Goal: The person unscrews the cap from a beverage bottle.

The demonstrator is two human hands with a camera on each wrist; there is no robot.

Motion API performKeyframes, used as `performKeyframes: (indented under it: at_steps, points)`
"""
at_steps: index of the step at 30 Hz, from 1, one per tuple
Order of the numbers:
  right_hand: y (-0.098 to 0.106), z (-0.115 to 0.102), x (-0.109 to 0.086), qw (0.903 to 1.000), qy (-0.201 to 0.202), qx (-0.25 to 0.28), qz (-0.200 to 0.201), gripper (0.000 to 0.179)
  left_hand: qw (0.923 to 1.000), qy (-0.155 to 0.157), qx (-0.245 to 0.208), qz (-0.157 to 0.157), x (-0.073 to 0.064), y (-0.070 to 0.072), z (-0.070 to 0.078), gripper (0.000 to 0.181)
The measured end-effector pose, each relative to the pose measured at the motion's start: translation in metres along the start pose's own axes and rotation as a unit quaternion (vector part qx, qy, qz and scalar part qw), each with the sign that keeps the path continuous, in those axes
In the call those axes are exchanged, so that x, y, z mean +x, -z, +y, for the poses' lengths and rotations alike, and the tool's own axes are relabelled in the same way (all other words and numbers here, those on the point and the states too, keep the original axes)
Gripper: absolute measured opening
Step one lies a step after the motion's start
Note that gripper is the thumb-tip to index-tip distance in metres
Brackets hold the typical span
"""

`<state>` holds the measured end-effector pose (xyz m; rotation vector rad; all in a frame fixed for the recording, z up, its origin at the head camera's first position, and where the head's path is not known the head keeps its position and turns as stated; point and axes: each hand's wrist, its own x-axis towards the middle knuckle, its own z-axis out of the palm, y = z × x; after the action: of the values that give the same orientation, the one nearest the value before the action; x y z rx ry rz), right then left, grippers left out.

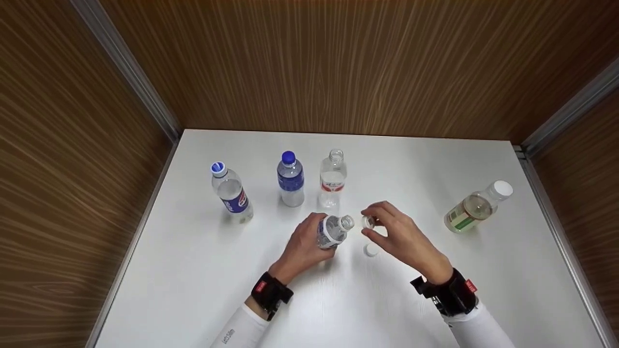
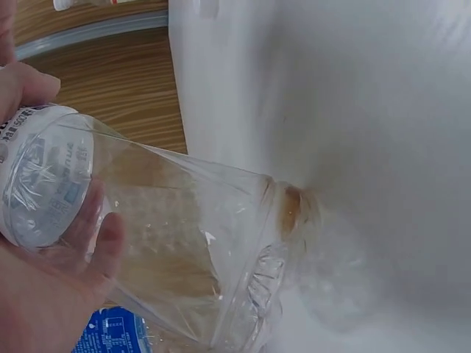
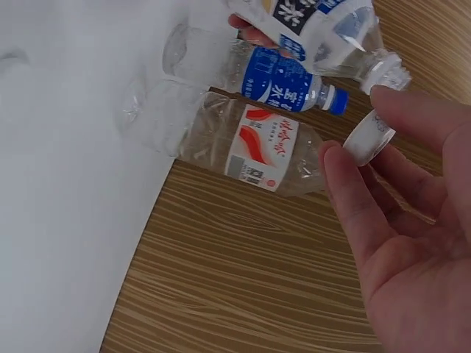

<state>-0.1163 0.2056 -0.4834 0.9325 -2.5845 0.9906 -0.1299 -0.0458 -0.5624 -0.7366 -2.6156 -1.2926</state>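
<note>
My left hand (image 1: pixel 301 246) grips a clear plastic bottle (image 1: pixel 330 233) round its labelled middle, its uncapped mouth tilted toward the right hand. Seen from the left wrist, the lower part of this bottle (image 2: pixel 169 220) is transparent, below a white label band. Between thumb and fingers of my right hand (image 1: pixel 406 237) is a white bottle cap (image 3: pixel 369 137), held just right of the bottle's mouth and apart from it. A second white cap (image 1: pixel 371 250) lies on the table below the right fingers. Behind the held bottle stands an uncapped clear bottle (image 1: pixel 331 181) with a red-and-white label.
Left of the uncapped bottle stand a blue-capped bottle (image 1: pixel 291 181) and a bottle with a blue-and-red label (image 1: pixel 235 197). A white-capped bottle (image 1: pixel 471 210) of pale yellowish liquid stands at the right. Wood-grain panels (image 1: pixel 309 67) border the white table (image 1: pixel 193 280).
</note>
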Motion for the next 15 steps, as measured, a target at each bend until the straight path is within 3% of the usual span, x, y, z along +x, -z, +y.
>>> performKeyframes:
  at_steps: [8,15]
  points:
    - [-0.032,0.020,-0.014,0.9971,-0.026,-0.047,-0.054,0.029,0.9977,0.020,-0.053,0.037,-0.003,0.004,-0.004,0.069]
    - [-0.060,0.034,-0.024,0.9901,0.005,-0.110,-0.088,0.024,0.9948,0.019,-0.083,0.056,-0.003,0.007,-0.001,0.068]
